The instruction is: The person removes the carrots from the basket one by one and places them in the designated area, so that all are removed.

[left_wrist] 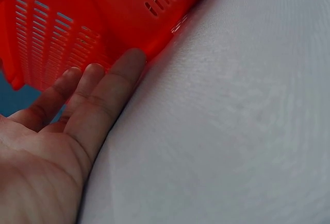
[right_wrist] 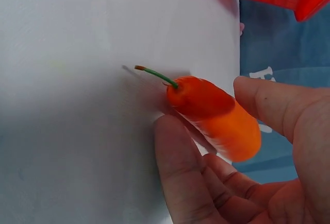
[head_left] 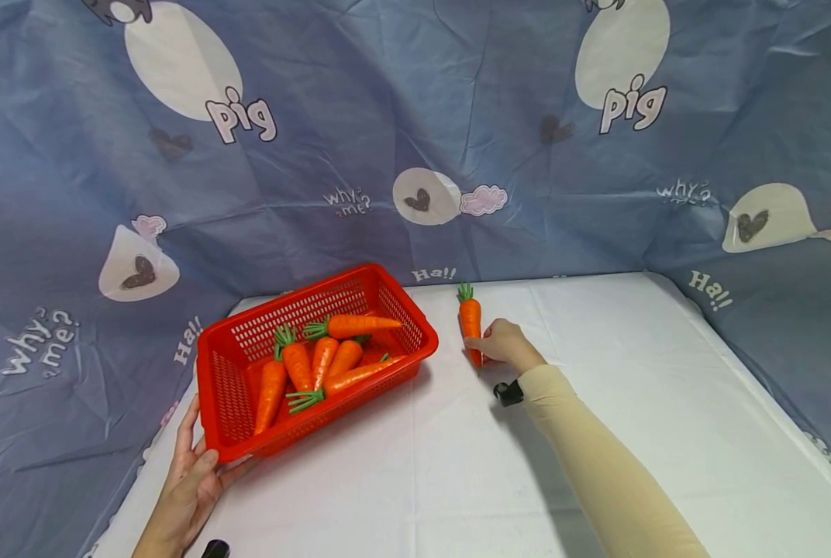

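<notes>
A red plastic basket [head_left: 318, 287] on the white table holds several orange carrots with green tops. My left hand [head_left: 191, 487] is at its near left corner, the thumb by the rim. In the left wrist view, extended fingers [left_wrist: 98, 100] rest against the slotted red wall. To the basket's right lies a single carrot [head_left: 470, 316], leafy top toward the backdrop. My right hand [head_left: 505, 342] is around its pointed end. In the right wrist view, the thumb is on one side of this carrot [right_wrist: 227, 121], the spread fingers [right_wrist: 178, 157] on the other, with a gap at the index finger.
White cloth covers the table [head_left: 639, 372]. A blue printed fabric backdrop [head_left: 360, 93] hangs behind it and along both sides. Dark wrist devices show by the right wrist and at the bottom left.
</notes>
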The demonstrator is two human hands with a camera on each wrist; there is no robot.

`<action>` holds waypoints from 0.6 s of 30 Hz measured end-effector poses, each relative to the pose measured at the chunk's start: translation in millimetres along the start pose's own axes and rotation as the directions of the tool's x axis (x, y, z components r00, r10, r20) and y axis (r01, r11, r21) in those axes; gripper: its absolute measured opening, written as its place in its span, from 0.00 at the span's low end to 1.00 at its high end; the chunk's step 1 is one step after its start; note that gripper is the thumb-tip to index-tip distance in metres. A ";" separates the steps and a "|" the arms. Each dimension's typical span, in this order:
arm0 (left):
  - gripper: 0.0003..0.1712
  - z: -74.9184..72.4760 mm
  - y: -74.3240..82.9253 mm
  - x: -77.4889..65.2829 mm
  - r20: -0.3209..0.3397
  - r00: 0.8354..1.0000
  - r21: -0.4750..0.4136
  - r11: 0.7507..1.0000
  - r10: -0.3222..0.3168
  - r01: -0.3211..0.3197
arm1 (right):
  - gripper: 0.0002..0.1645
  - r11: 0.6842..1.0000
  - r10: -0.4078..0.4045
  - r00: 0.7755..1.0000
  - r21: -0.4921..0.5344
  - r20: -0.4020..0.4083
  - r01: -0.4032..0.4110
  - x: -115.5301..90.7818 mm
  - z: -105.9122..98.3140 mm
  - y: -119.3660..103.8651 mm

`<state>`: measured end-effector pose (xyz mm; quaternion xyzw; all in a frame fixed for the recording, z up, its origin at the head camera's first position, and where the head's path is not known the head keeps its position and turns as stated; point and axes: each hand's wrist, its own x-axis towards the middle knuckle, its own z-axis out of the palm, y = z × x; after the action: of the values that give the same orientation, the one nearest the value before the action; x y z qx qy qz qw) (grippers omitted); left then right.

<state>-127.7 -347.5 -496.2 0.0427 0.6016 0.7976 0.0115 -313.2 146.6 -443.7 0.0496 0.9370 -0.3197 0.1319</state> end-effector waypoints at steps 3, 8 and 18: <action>0.44 0.3 0.4 -0.1 -0.001 1.000 0.002 1.000 -0.001 0.001 | 0.25 0.999 0.011 1.000 0.041 0.017 -0.011 -1.6 -3.7 -1.6; 0.44 0.0 0.0 0.0 -0.012 1.000 0.017 1.000 -0.009 0.009 | 0.31 0.999 0.015 1.000 0.029 0.021 -0.016 -2.5 -12.1 -6.5; 0.44 -1.9 -1.5 1.0 -0.016 1.000 0.019 1.000 -0.015 0.015 | 0.34 0.998 -0.041 0.999 0.052 0.004 0.041 0.5 -31.9 -19.6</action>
<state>-128.8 -348.9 -498.1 0.0318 0.6097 0.7919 0.0123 -324.1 150.6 -408.1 0.0328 0.9289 -0.3465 0.1262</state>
